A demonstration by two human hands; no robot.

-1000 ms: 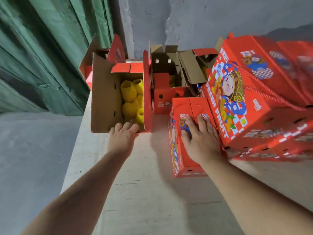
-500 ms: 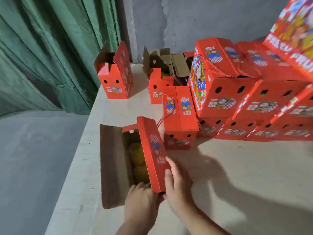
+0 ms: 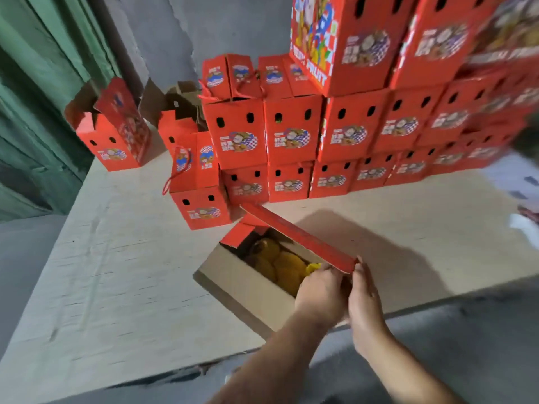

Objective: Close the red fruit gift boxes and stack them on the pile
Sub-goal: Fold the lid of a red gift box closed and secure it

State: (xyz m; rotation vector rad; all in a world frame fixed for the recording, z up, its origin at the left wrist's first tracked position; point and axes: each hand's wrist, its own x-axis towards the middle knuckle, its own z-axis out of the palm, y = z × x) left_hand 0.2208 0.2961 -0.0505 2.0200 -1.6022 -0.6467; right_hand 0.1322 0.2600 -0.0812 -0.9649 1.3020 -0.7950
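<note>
Open box (image 3: 256, 290) lies on the table (image 3: 122, 258) at its near edge, just in front of you, with fruit (image 3: 280, 266) inside it. Your left hand (image 3: 320, 290) and right hand (image 3: 364, 295) meet at its near end, side by side. Behind it a closed box (image 3: 201, 196) stands alone. The pile (image 3: 350, 126) rises behind and to the right. Two unclosed boxes (image 3: 113, 135) stand at far left.

A packing storeroom: stacked red gift boxes (image 3: 294, 132), bare concrete wall (image 3: 221, 27), cardboard-covered table (image 3: 102, 272).
</note>
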